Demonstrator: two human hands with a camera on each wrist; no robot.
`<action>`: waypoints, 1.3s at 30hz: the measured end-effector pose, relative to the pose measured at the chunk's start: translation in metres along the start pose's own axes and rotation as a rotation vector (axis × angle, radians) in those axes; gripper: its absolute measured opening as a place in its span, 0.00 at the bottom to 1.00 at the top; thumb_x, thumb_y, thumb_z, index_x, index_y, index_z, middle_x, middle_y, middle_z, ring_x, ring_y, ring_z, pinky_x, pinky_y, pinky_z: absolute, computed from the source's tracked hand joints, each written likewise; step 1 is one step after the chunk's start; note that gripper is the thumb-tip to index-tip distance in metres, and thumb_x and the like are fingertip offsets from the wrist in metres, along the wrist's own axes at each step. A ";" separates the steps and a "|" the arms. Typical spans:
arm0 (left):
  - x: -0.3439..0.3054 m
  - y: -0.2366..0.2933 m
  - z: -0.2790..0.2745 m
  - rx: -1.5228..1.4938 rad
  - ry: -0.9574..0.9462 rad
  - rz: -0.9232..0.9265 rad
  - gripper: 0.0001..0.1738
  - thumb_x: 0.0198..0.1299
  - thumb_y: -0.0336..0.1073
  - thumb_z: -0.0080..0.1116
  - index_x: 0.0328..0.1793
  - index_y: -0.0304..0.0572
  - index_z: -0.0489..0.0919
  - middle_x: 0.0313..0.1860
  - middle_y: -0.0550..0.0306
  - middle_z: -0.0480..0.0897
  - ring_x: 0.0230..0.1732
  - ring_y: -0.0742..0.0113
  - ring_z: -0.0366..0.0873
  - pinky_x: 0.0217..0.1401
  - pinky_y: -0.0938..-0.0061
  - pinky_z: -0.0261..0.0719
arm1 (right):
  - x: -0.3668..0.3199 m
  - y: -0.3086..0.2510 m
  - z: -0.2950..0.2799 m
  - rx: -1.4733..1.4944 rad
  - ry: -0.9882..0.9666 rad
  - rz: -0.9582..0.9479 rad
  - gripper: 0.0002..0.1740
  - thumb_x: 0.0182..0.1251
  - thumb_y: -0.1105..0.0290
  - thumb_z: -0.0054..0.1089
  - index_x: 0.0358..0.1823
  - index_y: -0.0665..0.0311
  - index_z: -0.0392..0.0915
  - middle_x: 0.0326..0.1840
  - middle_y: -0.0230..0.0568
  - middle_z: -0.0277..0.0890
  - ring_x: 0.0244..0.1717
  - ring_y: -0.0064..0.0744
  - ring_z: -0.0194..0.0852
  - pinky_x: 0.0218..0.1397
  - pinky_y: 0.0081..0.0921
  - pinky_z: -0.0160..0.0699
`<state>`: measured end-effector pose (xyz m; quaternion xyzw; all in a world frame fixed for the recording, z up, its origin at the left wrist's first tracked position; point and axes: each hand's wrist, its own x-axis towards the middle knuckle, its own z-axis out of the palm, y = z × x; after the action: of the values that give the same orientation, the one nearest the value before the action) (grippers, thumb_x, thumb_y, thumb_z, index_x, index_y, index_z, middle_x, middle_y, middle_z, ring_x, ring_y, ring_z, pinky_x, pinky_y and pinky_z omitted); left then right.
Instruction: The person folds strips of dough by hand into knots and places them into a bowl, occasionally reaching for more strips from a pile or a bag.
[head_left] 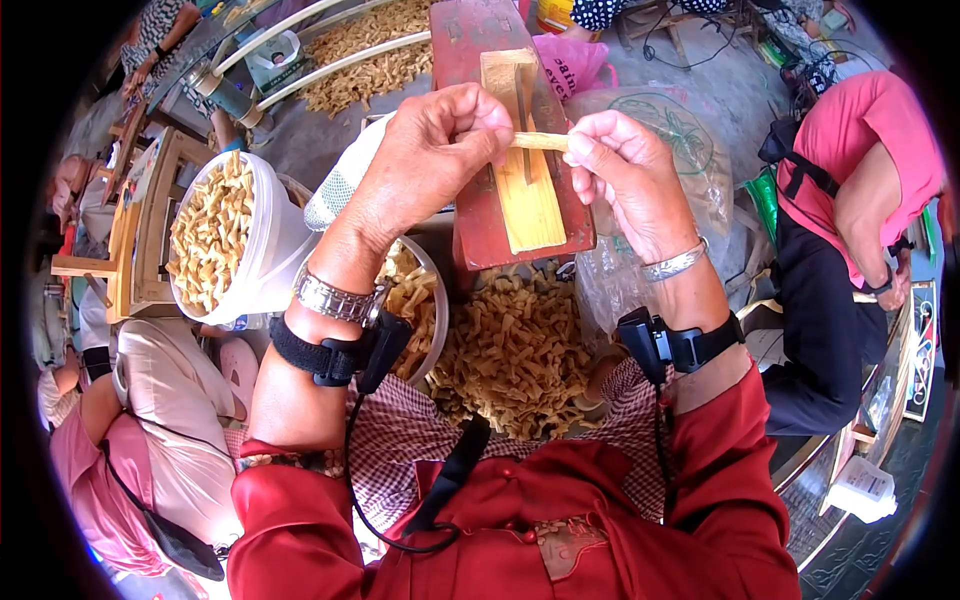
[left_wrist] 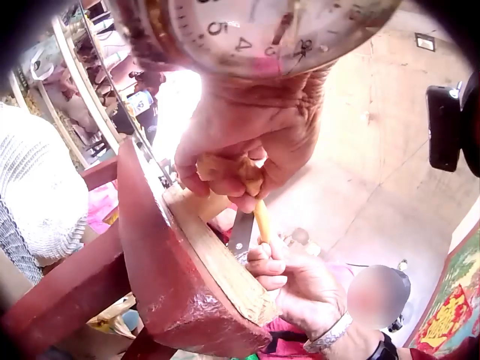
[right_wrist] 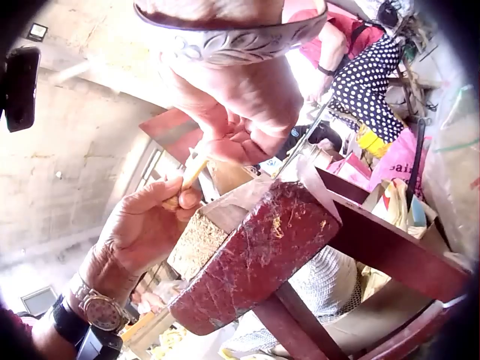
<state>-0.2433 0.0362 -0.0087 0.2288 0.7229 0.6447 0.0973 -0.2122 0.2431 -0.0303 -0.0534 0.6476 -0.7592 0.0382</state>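
A pale yellow-brown strip stretches between the two hands, above a wooden block with an upright blade on a red bench. My left hand pinches the strip's left end; in the left wrist view this hand also has folded pieces among its fingers. My right hand pinches the other end between thumb and fingers. Seen from the right wrist, the strip runs between both hands, just over the block's end.
A white bucket full of knotted pieces stands at the left, with another tub nearer. A heap of such pieces lies below the bench. Plastic bags are at the right, and people sit on both sides.
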 end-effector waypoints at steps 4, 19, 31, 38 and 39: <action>0.003 -0.016 0.005 0.059 0.029 -0.023 0.01 0.61 0.26 0.55 0.36 0.38 0.76 0.30 0.69 0.77 0.32 0.83 0.73 0.38 0.86 0.72 | 0.004 0.008 0.004 -0.149 0.072 -0.025 0.02 0.62 0.76 0.58 0.34 0.67 0.76 0.24 0.29 0.73 0.20 0.15 0.67 0.22 0.14 0.66; -0.013 -0.008 -0.010 -0.080 0.113 -0.237 0.15 0.68 0.42 0.47 0.35 0.41 0.77 0.26 0.64 0.79 0.29 0.80 0.73 0.34 0.85 0.68 | 0.001 0.015 -0.023 -0.222 0.419 0.026 0.07 0.64 0.81 0.51 0.41 0.74 0.76 0.33 0.44 0.79 0.26 0.27 0.80 0.27 0.21 0.84; -0.046 0.008 -0.004 0.052 -0.094 -0.235 0.16 0.68 0.45 0.48 0.36 0.41 0.77 0.26 0.65 0.78 0.26 0.80 0.73 0.28 0.86 0.67 | -0.018 0.020 -0.081 -0.365 0.348 0.152 0.10 0.68 0.71 0.51 0.45 0.68 0.76 0.40 0.39 0.79 0.37 0.29 0.81 0.34 0.22 0.83; -0.065 0.011 0.013 0.044 -0.460 -0.209 0.15 0.68 0.40 0.51 0.32 0.37 0.76 0.24 0.69 0.74 0.27 0.82 0.69 0.31 0.84 0.68 | -0.082 0.051 -0.137 -0.466 -0.201 0.522 0.10 0.70 0.66 0.50 0.38 0.63 0.78 0.31 0.33 0.80 0.28 0.21 0.80 0.28 0.17 0.78; -0.066 0.012 0.017 0.076 -0.507 -0.225 0.15 0.68 0.40 0.51 0.32 0.37 0.76 0.23 0.69 0.73 0.27 0.82 0.69 0.30 0.84 0.67 | -0.096 0.055 -0.132 -0.510 -0.191 0.653 0.11 0.70 0.65 0.50 0.36 0.63 0.78 0.30 0.34 0.80 0.27 0.22 0.80 0.26 0.18 0.78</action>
<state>-0.1755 0.0214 -0.0101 0.3046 0.7199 0.5244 0.3375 -0.1353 0.3762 -0.1086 0.0765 0.7911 -0.5144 0.3220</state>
